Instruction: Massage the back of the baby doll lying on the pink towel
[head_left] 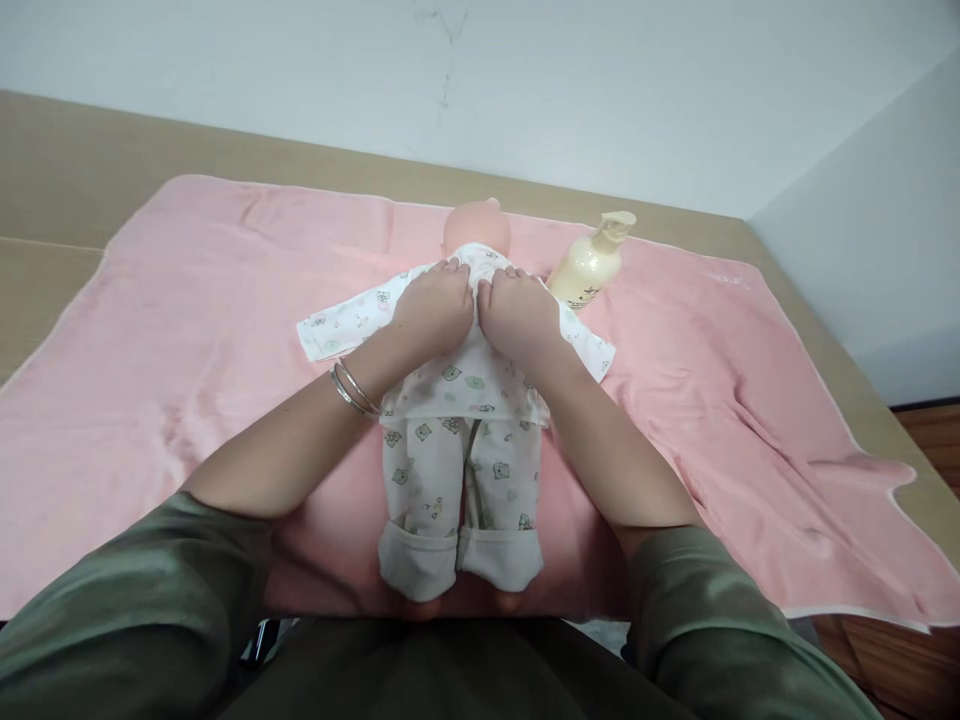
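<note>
A baby doll (475,228) lies lengthwise in front of me, its head away from me. It wears a white printed shirt (472,380) with long sleeves spread to both sides, and matching trousers (427,470) with turned-up cuffs. My left hand (436,308) and my right hand (520,312) are side by side on its upper body, just below the neck. Both have their fingers curled over the shoulders and their thumbs close together at the middle. Whether they pinch the cloth is hidden under the fingers. The doll's face does not show.
A cream pump bottle (591,265) stands beside the doll's shoulder on the right, close to my right hand. A wrinkled pink blanket (225,330) covers much of the wooden table (75,140). White walls (315,70) rise behind and at the right.
</note>
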